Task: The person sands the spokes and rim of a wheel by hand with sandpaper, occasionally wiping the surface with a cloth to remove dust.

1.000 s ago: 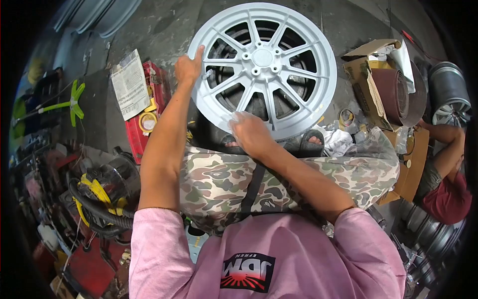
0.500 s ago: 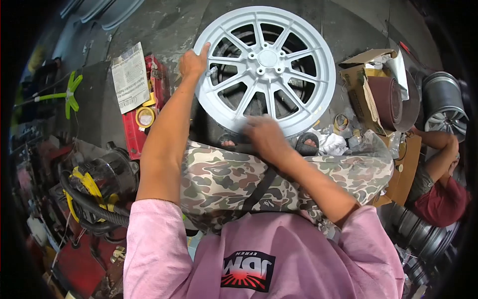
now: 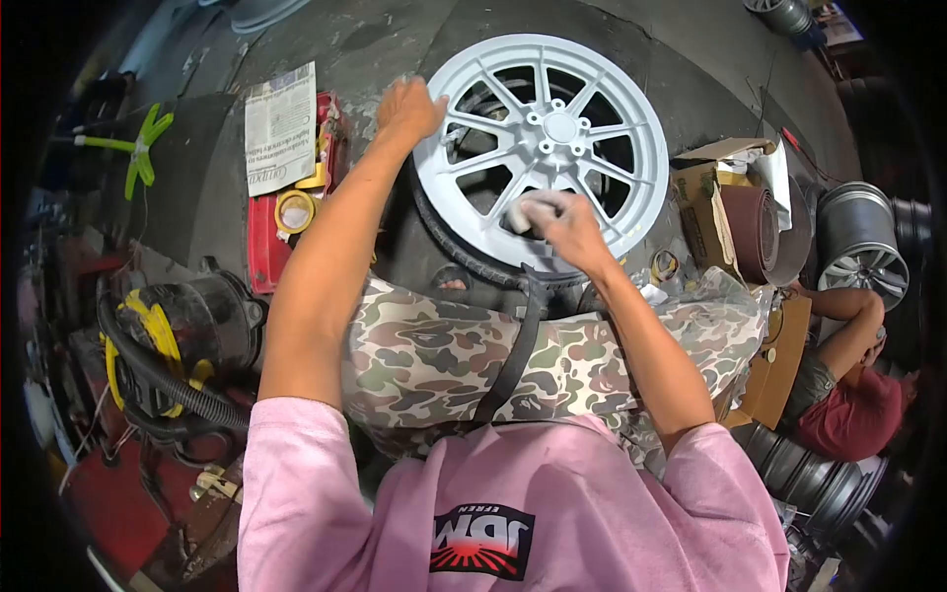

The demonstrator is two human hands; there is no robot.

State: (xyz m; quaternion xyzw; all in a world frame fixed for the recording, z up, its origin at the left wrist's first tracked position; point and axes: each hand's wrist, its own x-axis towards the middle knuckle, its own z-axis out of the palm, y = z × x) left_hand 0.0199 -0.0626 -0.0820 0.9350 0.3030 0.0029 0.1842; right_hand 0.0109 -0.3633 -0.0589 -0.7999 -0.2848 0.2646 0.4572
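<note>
A pale grey multi-spoke wheel rim [image 3: 561, 128] lies face up in front of me, over a black tire [image 3: 441, 225]. My left hand [image 3: 407, 111] is closed on the rim's upper left edge, thumb on top. My right hand [image 3: 564, 229] is over the near spokes, its fingers closed on a small pale piece, like a folded sheet or pad [image 3: 519, 214]. Blur leaves me unable to tell its exact kind. A black strap [image 3: 515, 360] hangs down across my camouflage-covered lap, just below the right hand.
Left, a red toolbox [image 3: 264, 242] carries a newspaper [image 3: 280, 133] and a yellow tape roll [image 3: 295, 211]. A vacuum [image 3: 202, 326] stands nearer. Right are a cardboard box [image 3: 705, 212], a sandpaper roll [image 3: 747, 225], a silver wheel [image 3: 860, 232] and a seated person in maroon [image 3: 853, 412].
My right hand has moved right and up over the spokes, and the pale piece now shows. My left hand stays at the rim's edge. The view has shifted slightly.
</note>
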